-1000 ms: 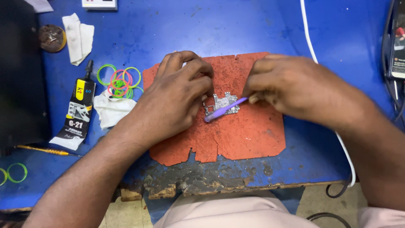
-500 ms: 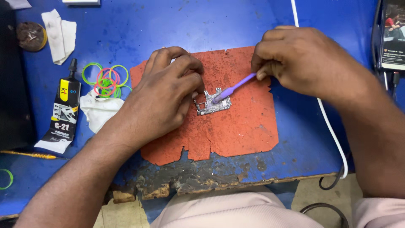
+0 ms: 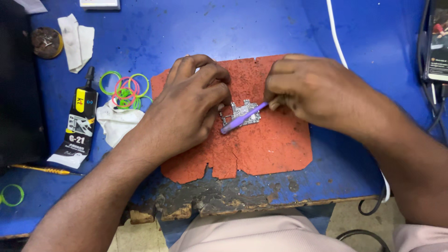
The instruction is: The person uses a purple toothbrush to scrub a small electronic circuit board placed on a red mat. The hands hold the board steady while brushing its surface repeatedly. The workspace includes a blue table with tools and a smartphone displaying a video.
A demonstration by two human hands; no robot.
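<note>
Left hand (image 3: 186, 109) pins a circuit board (image 3: 241, 113), right hand (image 3: 317, 93) pinching a purple tool (image 3: 242, 119); black glue tube (image 3: 77, 126) lies left.

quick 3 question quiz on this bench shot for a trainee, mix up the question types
1. True or false: the left hand presses on the small circuit board lying on the red mat.
2. What does the right hand hold? A) purple stick tool B) tweezers C) a hammer
3. Fill in: the coloured rubber bands lie to the ___ of the red mat in the picture.

Key
1. True
2. A
3. left
</note>
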